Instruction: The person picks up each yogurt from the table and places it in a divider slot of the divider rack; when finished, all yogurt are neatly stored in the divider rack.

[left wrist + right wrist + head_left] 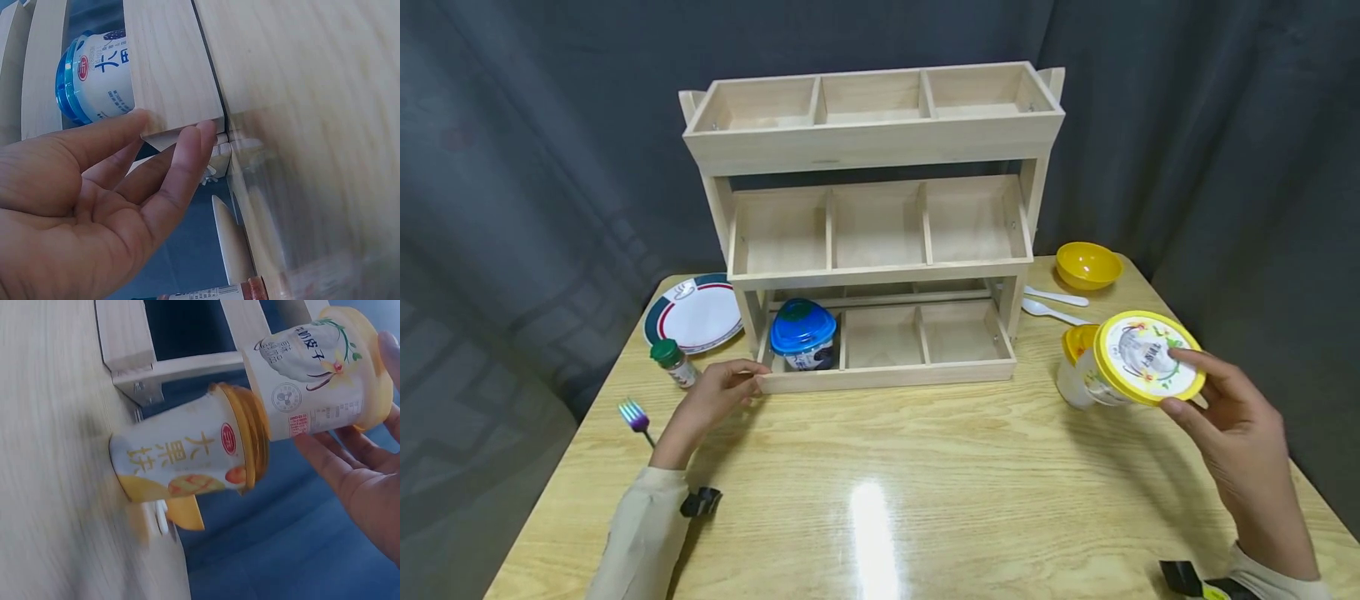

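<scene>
Right hand point(1243, 437) grips a round, white, yellow-lidded tub point(1138, 358); left hand point(721, 395) pinches the corner of a pale wooden three-tier rack point(880, 147).

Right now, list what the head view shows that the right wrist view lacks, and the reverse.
Only the head view: the left hand, blue-lidded tub, plate, green-capped bottle and fork.
Only the right wrist view: the fruit picture on the orange-topped cup.
Both: the right hand holding the yellow-lidded tub, the cup, and part of the wooden rack.
</scene>
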`<state>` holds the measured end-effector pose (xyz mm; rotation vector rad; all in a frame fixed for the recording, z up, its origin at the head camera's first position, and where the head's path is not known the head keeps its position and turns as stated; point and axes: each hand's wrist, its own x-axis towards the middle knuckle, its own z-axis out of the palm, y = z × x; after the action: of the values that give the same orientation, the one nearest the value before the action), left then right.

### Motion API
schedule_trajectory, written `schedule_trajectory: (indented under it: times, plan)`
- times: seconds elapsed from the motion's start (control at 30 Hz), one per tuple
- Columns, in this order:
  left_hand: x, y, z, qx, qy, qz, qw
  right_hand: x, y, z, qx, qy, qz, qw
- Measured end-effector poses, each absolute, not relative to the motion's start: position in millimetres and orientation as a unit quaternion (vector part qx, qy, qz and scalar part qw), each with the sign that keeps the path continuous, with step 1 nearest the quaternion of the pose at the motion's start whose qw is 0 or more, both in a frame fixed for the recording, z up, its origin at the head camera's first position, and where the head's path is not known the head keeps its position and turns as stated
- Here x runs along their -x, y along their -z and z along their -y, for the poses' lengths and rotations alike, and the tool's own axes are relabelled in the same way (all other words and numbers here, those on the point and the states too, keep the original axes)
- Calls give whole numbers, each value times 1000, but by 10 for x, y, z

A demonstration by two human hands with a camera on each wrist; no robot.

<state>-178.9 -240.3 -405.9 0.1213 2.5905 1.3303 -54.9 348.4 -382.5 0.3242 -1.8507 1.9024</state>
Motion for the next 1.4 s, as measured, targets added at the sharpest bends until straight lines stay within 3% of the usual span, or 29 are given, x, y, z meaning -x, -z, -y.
schedule_trajectory:
  times: [0.9, 1.4]
  plan:
    - [1796, 4063, 2413, -47, -447, -886, 118, 826, 3715, -3070, -137, -642, 725, 209]
    - [1802, 4109, 2441, -86, -456, -880, 99, 1005, 3723, -2859, -148, -649, 711, 228]
